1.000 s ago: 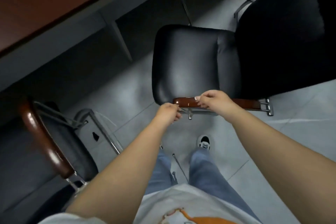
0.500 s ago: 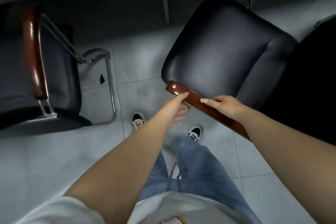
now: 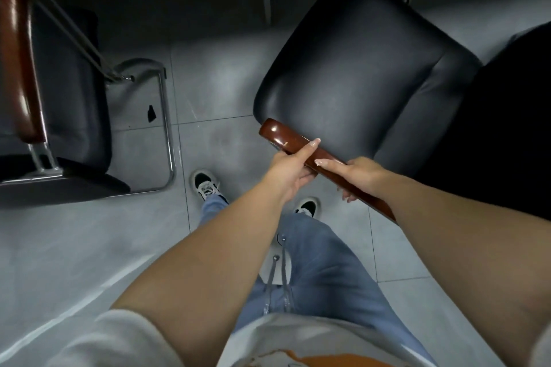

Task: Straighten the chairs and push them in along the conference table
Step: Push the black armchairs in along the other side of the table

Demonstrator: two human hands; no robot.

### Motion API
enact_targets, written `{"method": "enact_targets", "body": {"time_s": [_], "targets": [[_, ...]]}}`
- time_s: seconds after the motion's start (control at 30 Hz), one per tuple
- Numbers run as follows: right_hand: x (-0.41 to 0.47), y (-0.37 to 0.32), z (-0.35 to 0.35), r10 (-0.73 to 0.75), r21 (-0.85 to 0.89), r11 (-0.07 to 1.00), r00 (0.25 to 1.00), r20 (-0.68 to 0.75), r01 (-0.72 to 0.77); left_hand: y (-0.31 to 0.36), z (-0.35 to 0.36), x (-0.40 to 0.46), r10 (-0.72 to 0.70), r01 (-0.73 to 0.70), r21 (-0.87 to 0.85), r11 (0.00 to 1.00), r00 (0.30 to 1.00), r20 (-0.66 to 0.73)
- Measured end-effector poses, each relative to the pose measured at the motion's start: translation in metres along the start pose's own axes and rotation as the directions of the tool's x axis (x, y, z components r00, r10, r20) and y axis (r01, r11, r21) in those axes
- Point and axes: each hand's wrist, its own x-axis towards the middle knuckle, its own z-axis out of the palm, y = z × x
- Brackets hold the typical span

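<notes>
A black leather chair point(image 3: 354, 68) stands in front of me, turned at an angle, its seat pointing up and left. Its glossy brown wooden armrest point(image 3: 277, 131) runs diagonally toward my right forearm. My left hand point(image 3: 290, 164) grips the armrest near its front end, thumb laid along the top. Just behind it, my right hand point(image 3: 357, 174) holds the same armrest, fingers wrapped under it. The chair's black backrest point(image 3: 507, 128) fills the right edge. The conference table is out of frame.
A second black chair point(image 3: 71, 104) with a brown armrest point(image 3: 18, 62) and chrome cantilever frame point(image 3: 167, 128) stands at left. Grey tiled floor point(image 3: 208, 74) lies between the two chairs. My feet in sneakers stand close below the held armrest. Dark table legs show at the top.
The view has tilted down, the table leaving the frame. The held chair has swung so its armrest now lies diagonal. My left hand went from under the armrest's end to gripping it on top.
</notes>
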Motion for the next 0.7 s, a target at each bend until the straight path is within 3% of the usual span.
{"method": "enact_targets", "body": {"time_s": [0.2, 0.43, 0.7], "targets": [[-0.003, -0.018, 0.005, 0.062, -0.055, 0.996, 0.997, -0.052, -0.065, 0.016, -0.014, 0.005, -0.038, 0.035, 0.044, 0.998, 0.998, 0.059], [-0.002, -0.084, 0.024, 0.116, 0.094, 0.99, 0.988, -0.101, -0.107, 0.084, -0.054, 0.012, -0.048, 0.025, 0.195, 0.98, 0.992, 0.115], [0.026, -0.219, 0.069, 0.167, 0.329, 0.936, 0.98, -0.109, -0.123, 0.208, -0.135, 0.033, -0.061, 0.008, 0.406, 0.914, 0.991, 0.118]]}}
